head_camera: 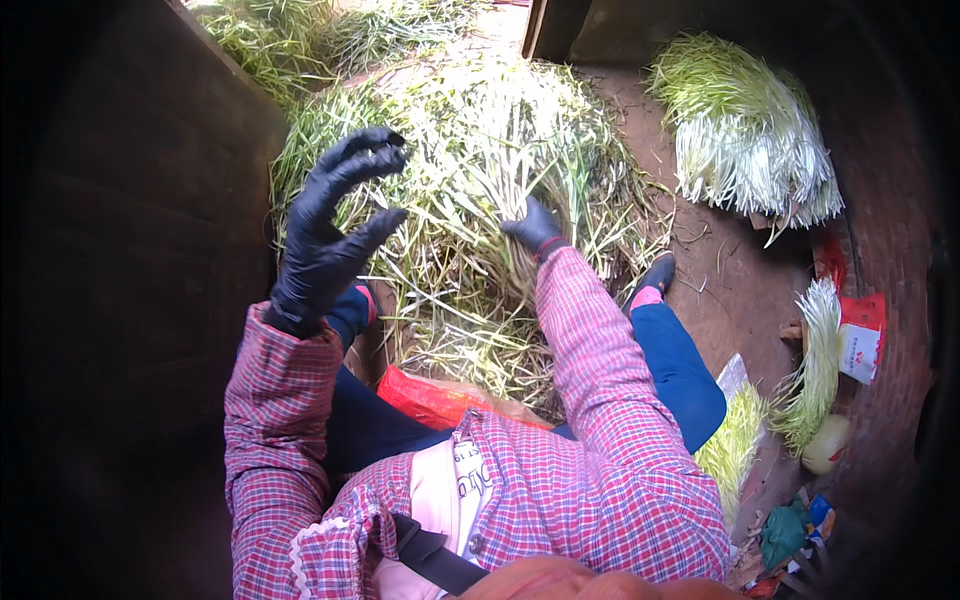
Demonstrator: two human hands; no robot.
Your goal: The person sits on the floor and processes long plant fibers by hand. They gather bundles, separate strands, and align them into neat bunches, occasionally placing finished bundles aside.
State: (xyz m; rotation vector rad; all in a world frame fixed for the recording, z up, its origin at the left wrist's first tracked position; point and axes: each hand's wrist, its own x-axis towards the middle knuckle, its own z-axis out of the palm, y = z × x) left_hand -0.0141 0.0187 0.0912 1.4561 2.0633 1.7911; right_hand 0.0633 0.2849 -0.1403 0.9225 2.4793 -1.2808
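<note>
My left hand (326,217), in a black glove, is raised over the left side of a big heap of long green and pale stalks (450,150). Its fingers are spread and curved, with nothing between them. My right hand (534,225), gloved too, is closed round a bunch of leafy stalks (511,187) at the heap's middle; the leaves fan out away from me. Loose, tangled stalks lie between my legs, over a red plastic sheet or bag (427,397).
Neatly aligned white-and-green stalks (757,135) are piled at the upper right. A smaller bundle (817,360) lies by a red packet (862,337) and a round pale object (826,444). A dark wooden panel (150,187) stands at left; a green plastic bag (784,534) lies lower right.
</note>
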